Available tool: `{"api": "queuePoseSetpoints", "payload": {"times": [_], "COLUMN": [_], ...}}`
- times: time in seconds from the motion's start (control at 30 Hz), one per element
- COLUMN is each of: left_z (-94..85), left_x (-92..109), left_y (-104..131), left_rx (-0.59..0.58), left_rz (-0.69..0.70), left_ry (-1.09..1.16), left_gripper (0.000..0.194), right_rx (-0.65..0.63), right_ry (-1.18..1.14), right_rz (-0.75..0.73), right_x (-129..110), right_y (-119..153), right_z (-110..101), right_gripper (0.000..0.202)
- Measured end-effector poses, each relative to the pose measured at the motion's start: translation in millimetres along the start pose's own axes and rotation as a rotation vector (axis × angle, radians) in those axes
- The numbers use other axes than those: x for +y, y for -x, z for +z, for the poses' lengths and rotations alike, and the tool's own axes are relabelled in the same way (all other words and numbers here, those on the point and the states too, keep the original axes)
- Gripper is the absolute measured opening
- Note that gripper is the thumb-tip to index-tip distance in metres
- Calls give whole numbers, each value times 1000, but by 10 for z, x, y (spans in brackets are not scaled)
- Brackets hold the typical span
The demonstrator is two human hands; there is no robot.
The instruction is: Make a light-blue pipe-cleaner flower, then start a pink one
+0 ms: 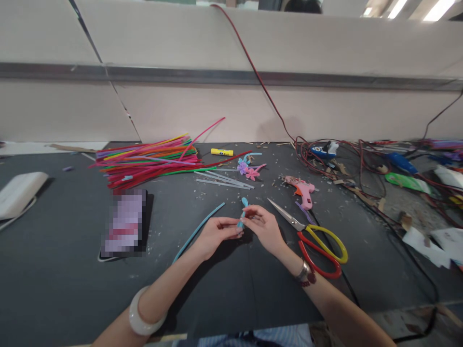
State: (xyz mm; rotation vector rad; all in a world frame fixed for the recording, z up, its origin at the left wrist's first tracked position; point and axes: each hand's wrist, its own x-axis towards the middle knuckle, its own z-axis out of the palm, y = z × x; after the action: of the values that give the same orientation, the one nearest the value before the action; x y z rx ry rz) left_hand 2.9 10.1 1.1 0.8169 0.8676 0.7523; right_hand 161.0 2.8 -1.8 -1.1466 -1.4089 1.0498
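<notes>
Both my hands meet over the dark table point(231, 274), pinching a small looped piece of light blue pipe cleaner point(245, 201). My left hand point(220, 233) grips its lower end between thumb and fingers. From the other side my right hand point(264, 224) holds it higher up, a blue loop sticking out above the fingertips. A longer blue pipe cleaner point(197, 229) lies beside my left forearm, partly hidden by it. To the right of my right hand rest scissors point(302, 224) with one yellow and one red handle, blades apart. Finished-looking pipe cleaner flowers point(248, 169) in blue, purple and pink lie beyond my hands.
A pile of coloured pipe cleaners point(148, 161) lies back left, near a phone point(125, 224) and a white box-like device point(23, 193). Clear glue sticks point(224, 180), a yellow tube point(222, 152) and a pink glue gun point(303, 190) lie beyond my hands. Tangled cords point(314, 164) and scraps clutter the right.
</notes>
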Motion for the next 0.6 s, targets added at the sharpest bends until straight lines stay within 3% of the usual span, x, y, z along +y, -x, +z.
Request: {"api": "queuePoseSetpoints", "payload": {"times": [0.17, 0.23, 0.6], "left_z": [-8, -6, -3], "left_x": [-5, -5, 44], "left_y": [-4, 0, 25], "left_rx": [23, 18, -57], "left_rz": [-24, -26, -32], "left_ry": [19, 22, 38], "left_gripper": [24, 24, 20], "right_rx": [-38, -96, -106], "right_ry": [414, 512, 514], "right_rz": [-482, -583, -612], "right_x": [29, 63, 112], "right_y": [2, -1, -18], "right_z": [-110, -146, -159], "right_gripper": [25, 27, 24]}}
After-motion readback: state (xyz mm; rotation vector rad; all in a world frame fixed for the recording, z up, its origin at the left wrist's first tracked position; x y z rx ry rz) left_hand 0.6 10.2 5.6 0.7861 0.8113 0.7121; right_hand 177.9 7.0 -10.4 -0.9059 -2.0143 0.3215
